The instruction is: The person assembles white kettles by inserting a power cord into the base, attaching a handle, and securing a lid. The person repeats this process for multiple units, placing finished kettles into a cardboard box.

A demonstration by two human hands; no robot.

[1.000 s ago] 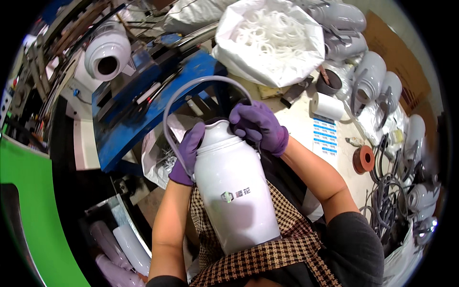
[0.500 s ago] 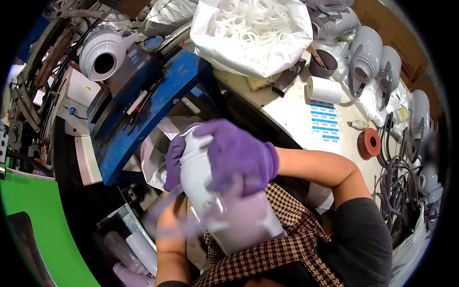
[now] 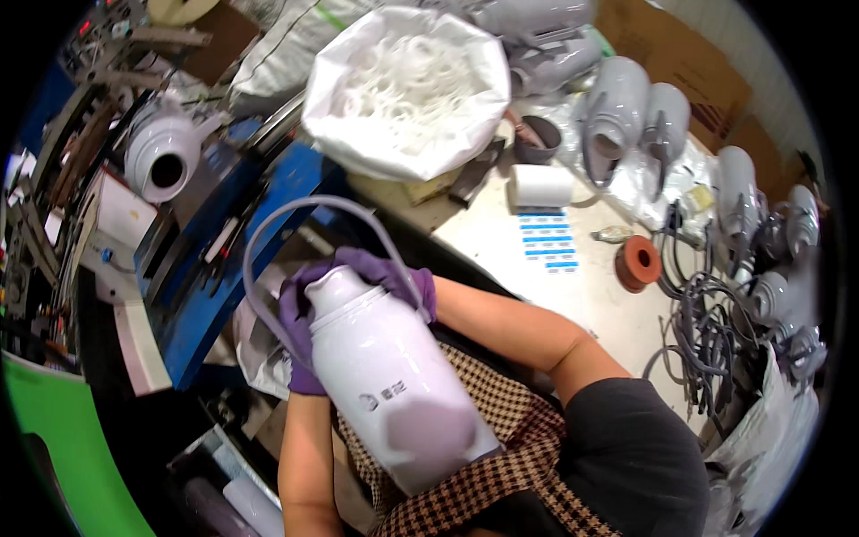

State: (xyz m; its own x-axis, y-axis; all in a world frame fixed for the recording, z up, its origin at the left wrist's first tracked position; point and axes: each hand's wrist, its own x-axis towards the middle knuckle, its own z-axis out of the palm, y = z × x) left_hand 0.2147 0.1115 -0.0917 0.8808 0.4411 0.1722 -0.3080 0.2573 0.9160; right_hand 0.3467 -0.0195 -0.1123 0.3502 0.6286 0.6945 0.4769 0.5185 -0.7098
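Observation:
A glossy pale-grey thermos jug [image 3: 394, 367] leans against my checked apron, its spouted neck pointing away from me and to the left. Its thin grey carrying handle [image 3: 335, 204] arches up beyond the neck. Around the left side of the neck wraps my left hand [image 3: 297, 327], in a purple glove. My right hand [image 3: 380, 271], gloved alike, curls round the far right side of the neck. Some fingers of both hands are hidden behind the jug.
A blue metal stand [image 3: 295, 183] with tools is at the left, another jug [image 3: 161, 166] beyond it. On the table are a white sack of plastic rings [image 3: 407, 98], a label roll [image 3: 541, 188], a brown tape roll [image 3: 637, 264], grey handle straps [image 3: 707, 331] and several jugs [image 3: 617, 98].
The jug's handle, blurred and low across its body before, now stands up past the neck. My right hand has shifted from the jug's body to its neck. The view has turned slightly right.

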